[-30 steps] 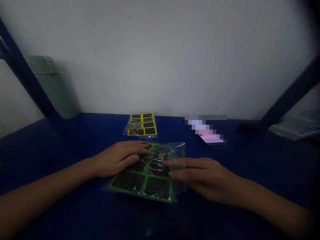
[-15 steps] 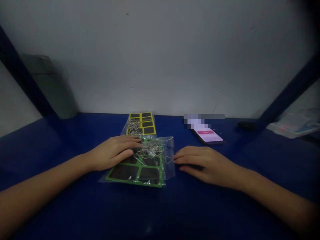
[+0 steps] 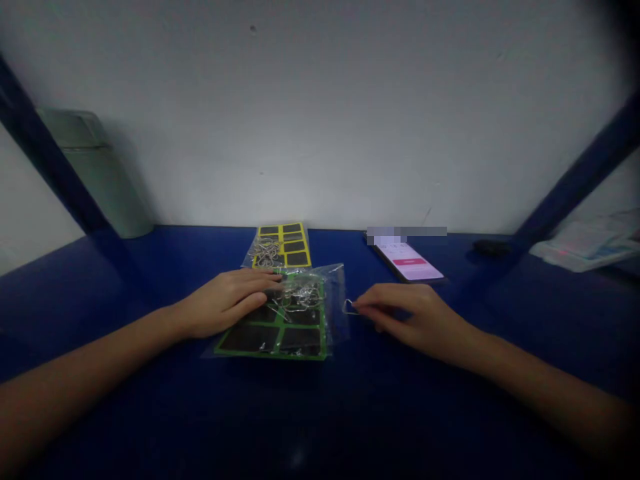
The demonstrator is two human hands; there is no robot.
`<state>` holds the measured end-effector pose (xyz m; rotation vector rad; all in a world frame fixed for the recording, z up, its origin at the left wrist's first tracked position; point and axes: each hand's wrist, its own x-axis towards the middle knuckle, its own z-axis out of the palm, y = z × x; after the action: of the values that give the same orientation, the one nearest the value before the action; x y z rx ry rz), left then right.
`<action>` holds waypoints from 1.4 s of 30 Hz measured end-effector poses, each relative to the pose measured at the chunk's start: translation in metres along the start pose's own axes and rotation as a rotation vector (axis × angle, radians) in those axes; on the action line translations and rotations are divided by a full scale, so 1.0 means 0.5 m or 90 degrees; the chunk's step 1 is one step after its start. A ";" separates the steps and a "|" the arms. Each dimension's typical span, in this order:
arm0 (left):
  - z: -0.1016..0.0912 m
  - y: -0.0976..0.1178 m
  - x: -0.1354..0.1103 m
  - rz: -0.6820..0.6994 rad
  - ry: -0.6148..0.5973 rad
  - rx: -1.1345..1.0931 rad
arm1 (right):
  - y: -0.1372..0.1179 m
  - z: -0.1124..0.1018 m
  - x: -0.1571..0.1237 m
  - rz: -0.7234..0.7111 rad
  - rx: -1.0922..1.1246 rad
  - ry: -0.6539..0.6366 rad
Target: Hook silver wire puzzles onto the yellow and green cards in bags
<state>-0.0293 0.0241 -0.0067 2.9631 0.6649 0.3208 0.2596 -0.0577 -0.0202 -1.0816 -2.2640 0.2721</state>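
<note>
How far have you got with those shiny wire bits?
Barely started, it seems: one wire bit is outside the green-card bag, pinched in the right hand. The left hand presses the bag. A tangle of wires sits inside, and the yellow-card bag lies untouched.

1. Near bag [image 3: 280,327] lies mid-counter [image 3: 320,413]; far bag [image 3: 280,247] lies just behind it, by the wall.
2. Left hand [image 3: 227,303] rests flat on the near bag's left part.
3. Right hand [image 3: 410,313] sits right of the near bag, with a wire clip [image 3: 349,307] pinched between the two.
4. Phone [image 3: 407,261] lies behind the right hand.
5. Canister [image 3: 95,173] stands at the far left, against the wall.
</note>
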 end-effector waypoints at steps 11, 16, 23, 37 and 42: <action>-0.008 0.024 0.003 0.014 0.008 -0.100 | -0.047 0.019 0.008 -0.213 -0.069 0.085; -0.017 0.026 0.002 0.040 -0.018 -0.086 | -0.042 0.022 0.006 -0.261 -0.099 0.007; -0.012 0.006 -0.004 -0.009 -0.008 -0.092 | -0.008 -0.001 -0.001 -0.178 -0.096 0.083; -0.011 -0.022 -0.008 -0.041 0.016 -0.046 | -0.040 0.009 -0.004 -0.159 -0.080 -0.195; -0.014 -0.034 -0.011 -0.046 0.020 -0.014 | -0.029 0.007 -0.011 -0.140 -0.086 -0.202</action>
<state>-0.0425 0.0373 -0.0029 2.9097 0.7652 0.3674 0.2510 -0.0711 -0.0193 -0.8939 -2.6940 0.2141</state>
